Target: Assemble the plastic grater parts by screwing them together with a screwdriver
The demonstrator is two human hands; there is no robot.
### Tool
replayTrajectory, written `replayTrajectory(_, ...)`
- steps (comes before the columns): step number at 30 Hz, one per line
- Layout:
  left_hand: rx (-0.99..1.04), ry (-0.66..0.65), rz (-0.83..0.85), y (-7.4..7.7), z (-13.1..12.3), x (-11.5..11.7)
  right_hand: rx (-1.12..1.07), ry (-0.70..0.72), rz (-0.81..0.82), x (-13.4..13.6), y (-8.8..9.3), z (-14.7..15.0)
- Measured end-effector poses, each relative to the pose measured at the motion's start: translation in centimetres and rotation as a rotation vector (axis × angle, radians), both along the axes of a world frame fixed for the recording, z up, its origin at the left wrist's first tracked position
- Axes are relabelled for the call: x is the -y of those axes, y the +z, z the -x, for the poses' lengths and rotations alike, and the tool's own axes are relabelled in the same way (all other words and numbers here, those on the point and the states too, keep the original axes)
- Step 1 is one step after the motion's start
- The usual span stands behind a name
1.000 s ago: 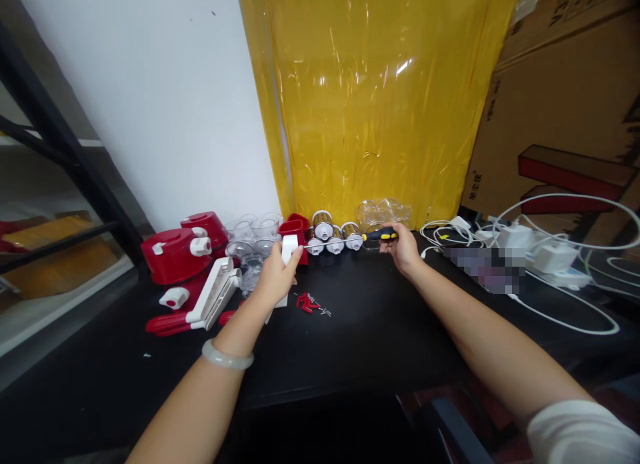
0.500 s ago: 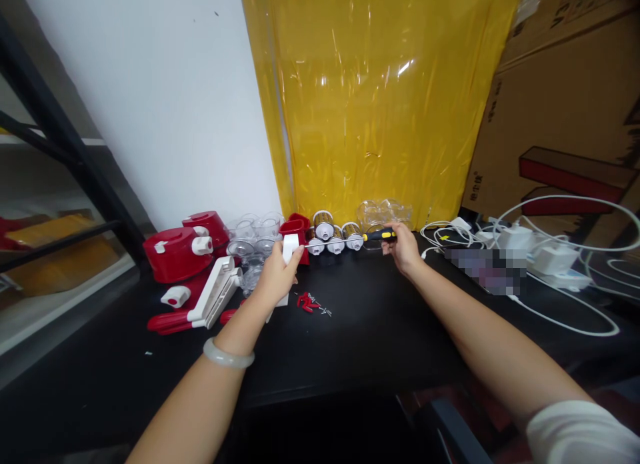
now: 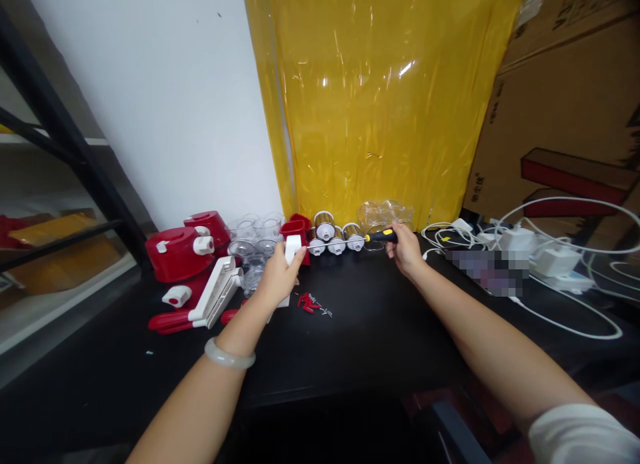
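Gripped in my right hand (image 3: 406, 251) is a screwdriver (image 3: 381, 236) with a black and yellow handle, its long shaft pointing left. My left hand (image 3: 278, 275) is closed around a white plastic part (image 3: 293, 248), and the shaft's tip reaches this part by the thumb. Whether the tip sits on a screw is too small to see. Behind the shaft are several grater drums (image 3: 325, 227) with white ends, stacked in a pile. Below my left hand lie small red pieces (image 3: 309, 304) and several screws (image 3: 327, 312) on the black table (image 3: 360, 344).
Red housings (image 3: 173, 254), white arms with red handles (image 3: 219, 292) and clear plastic cups (image 3: 250, 244) crowd the left. A red hopper (image 3: 297, 227) stands behind my left hand. On the right are a phone (image 3: 480, 269), white chargers (image 3: 553, 259) and looping cables; a cardboard box (image 3: 565, 117) rises behind.
Both hands keep their hold on the screwdriver and the white part, nearly in place. The whole view has shifted very slightly.
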State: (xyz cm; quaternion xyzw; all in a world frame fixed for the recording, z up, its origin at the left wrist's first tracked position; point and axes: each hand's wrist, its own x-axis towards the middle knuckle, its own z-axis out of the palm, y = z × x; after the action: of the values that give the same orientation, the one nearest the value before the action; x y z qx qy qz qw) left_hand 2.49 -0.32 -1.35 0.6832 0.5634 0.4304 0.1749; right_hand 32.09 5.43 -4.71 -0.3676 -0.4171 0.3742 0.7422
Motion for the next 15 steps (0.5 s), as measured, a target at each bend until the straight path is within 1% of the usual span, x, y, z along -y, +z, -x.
replayTrajectory(4,-0.005,-0.001,0.007,-0.04,0.00,-0.01,-0.043,-0.010,0.044,-0.22,-0.03,0.06)
replayTrajectory(7,-0.008,0.006,0.010,-0.08,0.00,-0.06,-0.112,0.050,0.093,-0.32,0.02,-0.02)
replayTrajectory(10,-0.015,0.016,0.016,-0.12,0.00,-0.11,-0.123,0.099,0.073,-0.34,0.02,-0.19)
replayTrajectory(15,-0.020,0.010,0.010,-0.07,0.01,-0.10,-0.113,0.108,0.067,-0.41,-0.07,-0.35)
